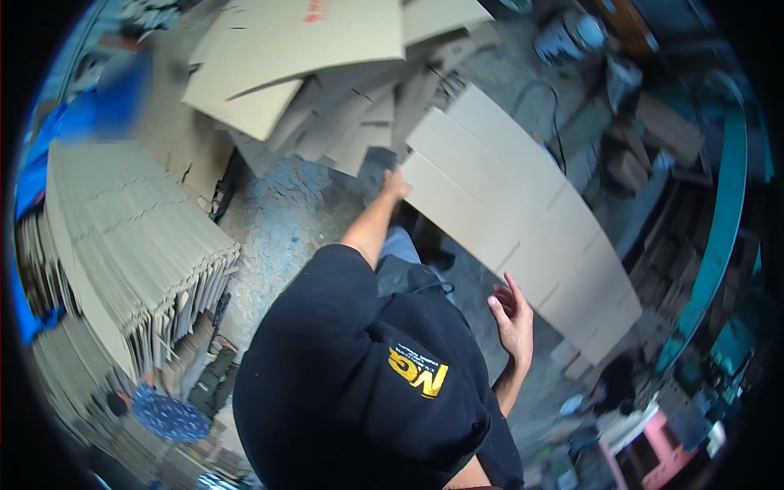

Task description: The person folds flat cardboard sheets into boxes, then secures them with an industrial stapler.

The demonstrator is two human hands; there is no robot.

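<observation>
A long, slotted cardboard sheet (523, 220) stretches from the upper middle down to the right in front of me. My left hand (396, 186) is closed at the sheet's near left corner, with that arm reached out. Just beyond those fingers is a small dark grey patch (378, 162). Close to the sheet's lower edge, my right hand (514, 322) is raised, its fingers apart and nothing in them.
Flat cardboard sheets (327, 49) lie in a loose pile ahead. A tall stack of folded cardboard (139, 237) stands on the left, near a person in a patterned blue top (170, 412). Scraps litter the floor (273, 204). A pink stool (661, 449) is at lower right.
</observation>
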